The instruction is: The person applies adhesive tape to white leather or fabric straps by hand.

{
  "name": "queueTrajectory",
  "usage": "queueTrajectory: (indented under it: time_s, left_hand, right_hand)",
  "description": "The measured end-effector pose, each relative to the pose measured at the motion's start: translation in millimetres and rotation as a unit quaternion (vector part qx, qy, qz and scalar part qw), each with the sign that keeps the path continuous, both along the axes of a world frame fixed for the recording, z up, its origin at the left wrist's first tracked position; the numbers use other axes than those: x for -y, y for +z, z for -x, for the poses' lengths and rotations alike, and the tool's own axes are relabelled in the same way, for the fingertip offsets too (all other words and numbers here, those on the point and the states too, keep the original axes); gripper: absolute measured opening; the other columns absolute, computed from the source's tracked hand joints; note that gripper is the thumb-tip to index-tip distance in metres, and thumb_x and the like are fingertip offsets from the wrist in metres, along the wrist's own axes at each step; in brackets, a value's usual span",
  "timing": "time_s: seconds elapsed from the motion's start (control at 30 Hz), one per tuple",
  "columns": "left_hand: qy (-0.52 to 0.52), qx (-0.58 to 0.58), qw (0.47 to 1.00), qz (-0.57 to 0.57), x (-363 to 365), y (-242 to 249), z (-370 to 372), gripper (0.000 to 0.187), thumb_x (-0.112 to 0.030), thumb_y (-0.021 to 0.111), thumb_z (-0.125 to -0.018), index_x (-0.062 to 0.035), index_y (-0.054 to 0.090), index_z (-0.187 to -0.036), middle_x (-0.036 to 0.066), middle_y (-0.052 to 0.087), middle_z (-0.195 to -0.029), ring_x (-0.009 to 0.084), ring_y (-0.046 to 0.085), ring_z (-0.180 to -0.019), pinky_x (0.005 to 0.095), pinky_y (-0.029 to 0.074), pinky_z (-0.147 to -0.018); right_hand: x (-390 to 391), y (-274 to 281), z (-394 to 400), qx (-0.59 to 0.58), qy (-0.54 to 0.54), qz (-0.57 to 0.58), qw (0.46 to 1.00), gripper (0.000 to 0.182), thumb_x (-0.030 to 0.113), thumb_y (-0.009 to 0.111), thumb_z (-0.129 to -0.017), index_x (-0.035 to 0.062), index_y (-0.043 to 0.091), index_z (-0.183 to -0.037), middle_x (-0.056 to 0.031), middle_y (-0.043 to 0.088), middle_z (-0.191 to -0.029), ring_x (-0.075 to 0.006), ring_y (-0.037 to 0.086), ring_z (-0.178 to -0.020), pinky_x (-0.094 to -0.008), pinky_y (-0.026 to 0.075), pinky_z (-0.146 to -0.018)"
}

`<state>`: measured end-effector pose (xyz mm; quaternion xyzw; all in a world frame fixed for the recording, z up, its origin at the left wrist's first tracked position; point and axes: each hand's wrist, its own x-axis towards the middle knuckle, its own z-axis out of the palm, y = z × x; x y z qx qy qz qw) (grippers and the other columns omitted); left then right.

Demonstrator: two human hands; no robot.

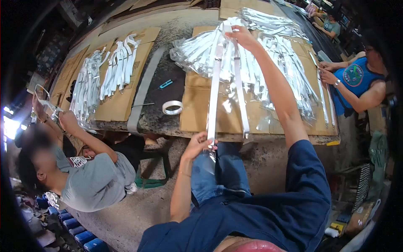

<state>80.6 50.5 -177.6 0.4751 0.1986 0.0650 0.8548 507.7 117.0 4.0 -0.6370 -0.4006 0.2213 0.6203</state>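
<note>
A long white strap with metal clips (214,90) runs from the far part of the table down to its near edge. My right hand (241,35) is closed on its upper end, above a pile of white straps in clear plastic (197,52). At the near edge my left hand (198,145) is closed around the strap's lower end, by a metal clip. A second length of the strap (242,96) hangs to the right, its clip at the table edge. Brown cardboard (193,113) lies beneath.
Left of the cardboard lie a tape roll (172,108) and a small blue tool (166,84). More white straps (121,67) rest on cardboard further left. A person in grey (96,180) sits at the left; another in blue (357,80) handles straps at the right.
</note>
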Motion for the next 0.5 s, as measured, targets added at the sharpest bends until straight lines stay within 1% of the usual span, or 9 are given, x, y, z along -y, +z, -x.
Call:
queueTrajectory:
  time_s: [0.1,0.17,0.2,0.23,0.3,0.37,0.43,0.47,0.5]
  left_hand:
    - [0.032,-0.033,0.999,0.001,-5.9,-5.6,8.9,0.025,-0.007,0.064,-0.091,0.0035,0.055,-0.112,0.016,0.068,-0.094,0.0242,0.07,-0.08,0.0337,0.06,-0.072]
    - [0.045,-0.043,0.998,0.007,-12.6,-3.7,7.6,0.024,-0.009,0.063,-0.092,0.0051,0.056,-0.11,0.017,0.068,-0.092,0.0244,0.071,-0.079,0.0333,0.059,-0.072]
    - [0.037,-0.082,0.996,-0.017,-15.3,-3.5,9.0,0.023,-0.009,0.062,-0.093,0.0063,0.056,-0.109,0.017,0.068,-0.091,0.025,0.071,-0.079,0.0331,0.059,-0.071]
    - [0.028,-0.119,0.992,-0.04,-17.2,-0.3,8.6,0.022,-0.01,0.061,-0.094,0.0075,0.057,-0.107,0.017,0.068,-0.091,0.0255,0.071,-0.079,0.033,0.059,-0.071]
    - [0.036,-0.157,0.984,-0.072,-17.7,5.8,11.5,0.022,-0.015,0.062,-0.093,0.0061,0.062,-0.1,0.016,0.069,-0.09,0.0264,0.071,-0.079,0.0341,0.057,-0.071]
    - [0.03,-0.323,0.831,-0.452,-18.8,20.1,16.5,0.023,-0.02,0.066,-0.09,0.0034,0.066,-0.094,0.016,0.07,-0.092,0.0291,0.071,-0.078,0.0376,0.054,-0.071]
    - [0.065,-0.411,0.753,-0.509,-20.1,52.7,23.7,0.03,-0.029,0.069,-0.086,-0.0048,0.066,-0.103,0.017,0.068,-0.09,0.0362,0.066,-0.082,0.0459,0.051,-0.075]
    - [0.135,-0.369,0.744,-0.541,-24.5,57.9,28.9,0.028,-0.028,0.069,-0.085,-0.004,0.065,-0.1,0.017,0.068,-0.091,0.036,0.065,-0.085,0.046,0.05,-0.076]
    - [0.207,-0.318,0.725,-0.575,-34.9,62.3,30.1,0.027,-0.026,0.069,-0.085,-0.0031,0.065,-0.097,0.016,0.067,-0.092,0.0358,0.064,-0.087,0.046,0.05,-0.078]
  right_hand:
    - [-40.3,-47.6,-34.0,0.053,-0.023,0.037,0.998,0.045,0.014,0.078,-0.078,-0.0069,0.06,-0.113,-0.0122,0.067,-0.098,-0.0186,0.063,-0.086,-0.0308,0.049,-0.077]
    - [-58.3,-70.8,-44.0,0.013,-0.043,0.053,0.998,0.055,0.018,0.077,-0.081,-0.0062,0.055,-0.124,-0.0146,0.066,-0.106,-0.0194,0.062,-0.094,-0.032,0.048,-0.08]
    - [-69.5,-86.0,-45.8,0.022,-0.081,0.034,0.996,0.049,0.022,0.079,-0.076,-0.0059,0.061,-0.111,-0.0181,0.068,-0.102,-0.0277,0.065,-0.094,-0.0367,0.05,-0.083]
    - [-80.1,-103.0,-55.4,0.017,-0.077,0.041,0.996,0.049,0.022,0.079,-0.076,-0.0059,0.061,-0.111,-0.0181,0.068,-0.102,-0.0277,0.065,-0.094,-0.0367,0.05,-0.083]
    - [-89.8,-138.3,-65.3,0.29,-0.193,0.154,0.925,0.059,0.028,0.078,-0.075,-0.0065,0.057,-0.117,-0.0251,0.067,-0.104,-0.0382,0.064,-0.101,-0.0428,0.05,-0.089]
    - [-87.4,-142.9,-49.5,0.266,-0.232,0.291,0.889,0.071,0.034,0.077,-0.076,-0.0053,0.047,-0.127,-0.0289,0.06,-0.119,-0.0439,0.061,-0.107,-0.0451,0.048,-0.094]
    - [-87.8,-169.0,-40.0,0.404,-0.371,0.183,0.816,0.059,0.031,0.074,-0.08,-0.0049,0.05,-0.122,-0.0255,0.063,-0.114,-0.0402,0.064,-0.098,-0.0459,0.051,-0.087]
    - [-78.3,-167.0,-15.3,0.405,-0.357,0.195,0.819,0.059,0.031,0.074,-0.08,-0.0049,0.05,-0.122,-0.0255,0.063,-0.114,-0.0402,0.064,-0.098,-0.0459,0.051,-0.087]
    - [-61.5,-152.0,26.5,0.376,-0.259,0.114,0.883,0.05,0.026,0.072,-0.082,-0.005,0.053,-0.118,-0.0238,0.064,-0.108,-0.0374,0.065,-0.093,-0.0453,0.051,-0.083]
